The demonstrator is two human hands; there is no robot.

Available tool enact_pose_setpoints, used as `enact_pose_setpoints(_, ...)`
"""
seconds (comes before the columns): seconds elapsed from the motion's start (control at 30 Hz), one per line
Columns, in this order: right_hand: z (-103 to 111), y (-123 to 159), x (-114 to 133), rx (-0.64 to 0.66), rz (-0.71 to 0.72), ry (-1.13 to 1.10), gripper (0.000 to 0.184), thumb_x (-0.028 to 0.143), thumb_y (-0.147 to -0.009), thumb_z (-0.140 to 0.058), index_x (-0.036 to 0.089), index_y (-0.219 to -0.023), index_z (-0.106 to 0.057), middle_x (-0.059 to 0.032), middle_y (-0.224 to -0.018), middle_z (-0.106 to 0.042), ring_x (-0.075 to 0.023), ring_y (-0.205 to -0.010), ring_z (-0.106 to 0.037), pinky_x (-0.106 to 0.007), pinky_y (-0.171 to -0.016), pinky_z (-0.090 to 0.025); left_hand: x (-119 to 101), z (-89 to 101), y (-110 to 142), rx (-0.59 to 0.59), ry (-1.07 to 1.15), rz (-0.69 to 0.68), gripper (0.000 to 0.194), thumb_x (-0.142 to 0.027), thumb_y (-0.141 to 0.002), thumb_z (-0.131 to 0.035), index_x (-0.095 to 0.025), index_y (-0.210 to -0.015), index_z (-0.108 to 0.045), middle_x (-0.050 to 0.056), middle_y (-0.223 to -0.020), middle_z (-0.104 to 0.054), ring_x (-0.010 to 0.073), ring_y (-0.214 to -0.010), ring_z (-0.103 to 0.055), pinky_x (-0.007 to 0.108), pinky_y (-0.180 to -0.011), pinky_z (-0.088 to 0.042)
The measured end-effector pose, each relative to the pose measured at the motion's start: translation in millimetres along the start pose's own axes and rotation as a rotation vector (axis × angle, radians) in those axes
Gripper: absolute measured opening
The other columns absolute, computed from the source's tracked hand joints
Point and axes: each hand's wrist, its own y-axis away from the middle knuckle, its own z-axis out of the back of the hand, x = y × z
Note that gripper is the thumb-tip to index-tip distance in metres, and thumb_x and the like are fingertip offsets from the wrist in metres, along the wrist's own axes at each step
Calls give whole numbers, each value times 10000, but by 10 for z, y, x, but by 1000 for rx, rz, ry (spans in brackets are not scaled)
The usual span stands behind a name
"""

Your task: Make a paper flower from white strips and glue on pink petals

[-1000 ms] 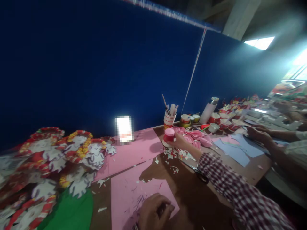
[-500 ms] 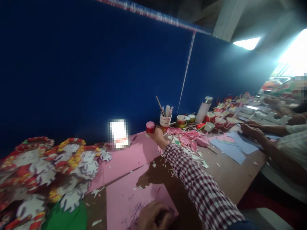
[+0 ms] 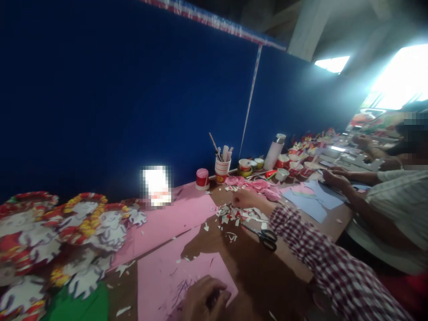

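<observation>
My left hand (image 3: 204,298) rests at the bottom on a pink sheet (image 3: 157,272) with dark scribbled marks. Its fingers are loosely curled, with a gap beside the thumb and nothing visible held. My right hand (image 3: 252,201), in a checked sleeve, is low over the cut paper scraps (image 3: 237,214) on the brown table. Its fingers are folded in and slightly blurred, and their inside is hidden. Dark-handled scissors (image 3: 265,238) lie just below that wrist. Beyond it, a red cup with a pink top (image 3: 202,179) stands by a striped cup of brushes (image 3: 222,170).
Decorated paper cut-outs (image 3: 100,218) crowd the left side, by a green sheet (image 3: 83,301). Pink pieces (image 3: 264,187), several cups (image 3: 296,168), a tumbler (image 3: 274,151) and blue sheets (image 3: 309,203) line the right. A co-worker's arm (image 3: 351,191) reaches in; a blue wall (image 3: 100,98) stands behind.
My right hand has let go of the red cup and drawn back to the right over the scraps. The scissors now show. My left hand stays on the pink sheet. The view has shifted slightly right.
</observation>
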Motion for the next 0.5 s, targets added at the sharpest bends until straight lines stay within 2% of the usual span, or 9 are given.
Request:
enact_pose_setpoints(0.07,89,-67,-130,-35,-16,-2,167,240,-808,-548,189,-806,-708,-56,-809,-705,-172,-722,-625,-231,-631,-433,-1,-11,-2,-13,-1,0,129,-252,-843,-561,-206,-782,-665,11,-618,-656,130,-547,-627,202,-531,-482)
enact_pose_setpoints(0.13,127,-232,-205,-127,-66,7,261,251,-873,-469,171,-998,-683,-100,-946,-694,-195,-835,-631,-257,-709,-444,-2,-23,-3,-41,0,8,157,-270,-852,-546,-207,-768,-663,10,-607,-650,129,-531,-617,202,-521,-473)
enact_pose_setpoints(0.2,85,-411,-229,-202,-104,24,342,258,-900,-440,164,-1191,-593,-141,-1114,-642,-223,-983,-602,-302,-813,-440,-3,-32,-3,-70,2,12,191,-293,-863,-531,-207,-752,-661,12,-593,-645,125,-514,-606,200,-508,-464)
enact_pose_setpoints(0.27,-30,-512,-224,-214,-70,57,394,260,-892,-473,163,-1269,-532,-163,-1231,-577,-239,-1103,-546,-343,-903,-413,-5,-32,-4,-89,6,8,211,-311,-872,-526,-204,-750,-660,16,-586,-645,123,-507,-602,196,-502,-460)
enact_pose_setpoints(0.4,-241,-349,-222,-188,99,77,335,208,-874,-494,149,-1186,-601,-159,-1242,-577,-233,-1158,-511,-355,-972,-374,-15,-4,-17,-84,2,4,190,-297,-870,-534,-204,-766,-663,14,-590,-643,121,-506,-603,191,-504,-469)
enact_pose_setpoints(0.5,-155,-110,-279,-53,169,-70,254,266,-860,-521,193,-1042,-683,-86,-1057,-681,-195,-943,-611,-279,-840,-440,-15,21,-31,-46,-15,-10,135,-255,-844,-564,-210,-762,-660,2,-589,-643,118,-503,-611,181,-498,-473)
